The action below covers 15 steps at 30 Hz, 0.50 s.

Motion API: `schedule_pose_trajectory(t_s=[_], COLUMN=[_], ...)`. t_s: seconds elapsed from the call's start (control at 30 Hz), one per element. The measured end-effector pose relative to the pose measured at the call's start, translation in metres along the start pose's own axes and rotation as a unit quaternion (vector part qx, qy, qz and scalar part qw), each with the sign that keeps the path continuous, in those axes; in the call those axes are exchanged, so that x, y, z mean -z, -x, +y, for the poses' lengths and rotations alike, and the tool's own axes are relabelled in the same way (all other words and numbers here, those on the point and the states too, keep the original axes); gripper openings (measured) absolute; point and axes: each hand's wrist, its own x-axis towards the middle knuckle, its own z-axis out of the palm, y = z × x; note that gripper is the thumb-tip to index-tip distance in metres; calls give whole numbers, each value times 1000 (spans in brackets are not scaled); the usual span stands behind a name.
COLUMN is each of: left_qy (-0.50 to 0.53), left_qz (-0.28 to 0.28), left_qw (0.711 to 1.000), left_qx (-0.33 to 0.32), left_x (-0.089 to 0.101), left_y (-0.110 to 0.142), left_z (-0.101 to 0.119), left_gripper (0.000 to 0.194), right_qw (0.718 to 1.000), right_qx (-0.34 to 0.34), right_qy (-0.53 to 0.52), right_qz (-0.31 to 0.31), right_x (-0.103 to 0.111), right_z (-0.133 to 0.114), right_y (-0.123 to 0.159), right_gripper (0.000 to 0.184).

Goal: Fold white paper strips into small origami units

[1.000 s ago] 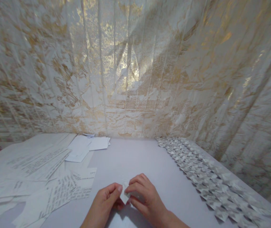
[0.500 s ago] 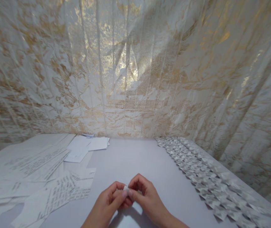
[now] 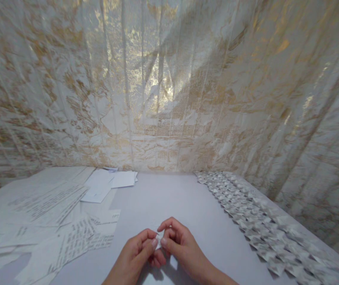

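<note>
A small piece of folded white paper is pinched between my two hands, low in the middle of the view. My left hand grips its left side between thumb and index finger. From the other side my right hand has its thumb at the paper, with the index finger arched above it. Fingers cover most of the piece, so its full shape is hidden. Both hands are just above the pale tabletop.
Printed paper sheets lie overlapping on the left. Blank white paper pieces sit at the back left. Several rows of small folded paper pieces run along the right side. A gold-patterned curtain hangs behind the table.
My fingertips have spread slightly around the paper. My right index finger has lifted and reaches a little further left; the paper shows lower between the thumbs.
</note>
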Motion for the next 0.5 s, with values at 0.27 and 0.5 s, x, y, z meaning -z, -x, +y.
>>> schedule_pose_trajectory(t_s=[0.27,0.5], left_qy=[9,69], left_qz=[0,8], left_qw=[1000,997], left_qx=[25,26], left_x=[-2,2], left_y=[-7,-9], left_z=[-7,-7], left_gripper=[51,51], right_qw=[1000,998], right_qx=[6,26], right_qy=[-2,-36], right_qz=[0,-35], right_x=[-1,-8], right_z=[6,3], right_y=[-1,0], right_gripper=[39,40])
